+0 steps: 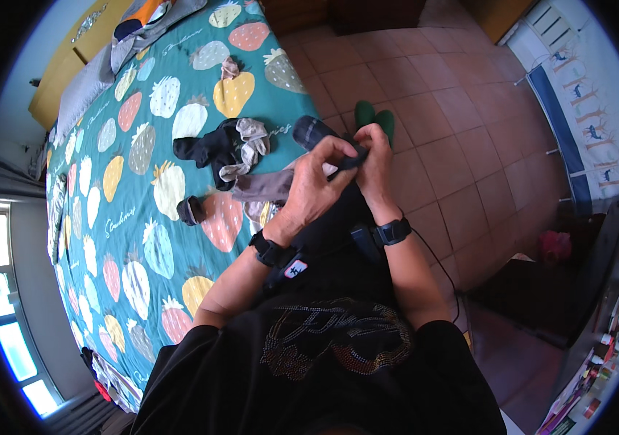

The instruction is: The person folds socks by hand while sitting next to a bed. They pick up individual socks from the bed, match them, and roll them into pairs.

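In front of my waist, my left hand pinches a dark grey sock between thumb and fingers. My right hand grips the same dark cloth from the other side, and the two hands almost meet. The patterned end of the sock sticks out beyond my left hand. On the bed beside that hand lies a taupe sock, partly hidden behind it. A pile of black socks with a light grey sock rests farther left. A rolled dark sock sits apart, nearer to me.
The bed has a teal sheet printed with strawberries. A crumpled beige sock lies farther up it, and a grey pillow is by the headboard. Green slippers show on the tiled floor. A dark desk stands at right.
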Demonstrator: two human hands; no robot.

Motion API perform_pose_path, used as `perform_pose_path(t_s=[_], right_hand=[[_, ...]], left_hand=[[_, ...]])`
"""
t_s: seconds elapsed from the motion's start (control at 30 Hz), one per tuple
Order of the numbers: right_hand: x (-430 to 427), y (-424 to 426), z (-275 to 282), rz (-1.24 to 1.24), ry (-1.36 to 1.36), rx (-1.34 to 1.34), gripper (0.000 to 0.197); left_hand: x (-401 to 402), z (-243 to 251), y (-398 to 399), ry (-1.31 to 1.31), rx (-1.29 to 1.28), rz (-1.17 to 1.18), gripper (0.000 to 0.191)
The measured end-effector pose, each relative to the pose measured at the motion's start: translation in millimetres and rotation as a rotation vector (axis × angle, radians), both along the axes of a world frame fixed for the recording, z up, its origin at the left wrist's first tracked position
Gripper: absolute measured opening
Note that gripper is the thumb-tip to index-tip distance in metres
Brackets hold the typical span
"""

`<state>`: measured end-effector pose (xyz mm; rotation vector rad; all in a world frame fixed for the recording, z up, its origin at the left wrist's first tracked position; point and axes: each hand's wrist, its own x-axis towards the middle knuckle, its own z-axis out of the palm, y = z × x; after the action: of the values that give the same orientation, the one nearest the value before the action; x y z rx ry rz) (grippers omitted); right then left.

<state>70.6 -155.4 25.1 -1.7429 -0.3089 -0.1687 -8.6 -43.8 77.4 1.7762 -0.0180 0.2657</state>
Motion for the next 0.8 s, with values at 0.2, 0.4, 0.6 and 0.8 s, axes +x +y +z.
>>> perform_pose_path(t_s=[0.2,0.4,0.6,0.8], right_hand=[[-5,-1,7,0.192,0.029,0.176,0.023],[-21,2,27,0.572,0.441,0.637,0.027],[-24,9,29,0.576,0.229,0.341,0.028],[-18,5,22,-0.059,-0.149,-0.018,0.035]], left_hand=[[4,-7,6,-0.085,0.103,0.099,0.028],[15,-12,30,-0.159,0.435,0.526,0.024],[15,-10,31,-0.035,0.447,0.579,0.032],[-1,4,3,-0.222,0.524,0.29,0.028]])
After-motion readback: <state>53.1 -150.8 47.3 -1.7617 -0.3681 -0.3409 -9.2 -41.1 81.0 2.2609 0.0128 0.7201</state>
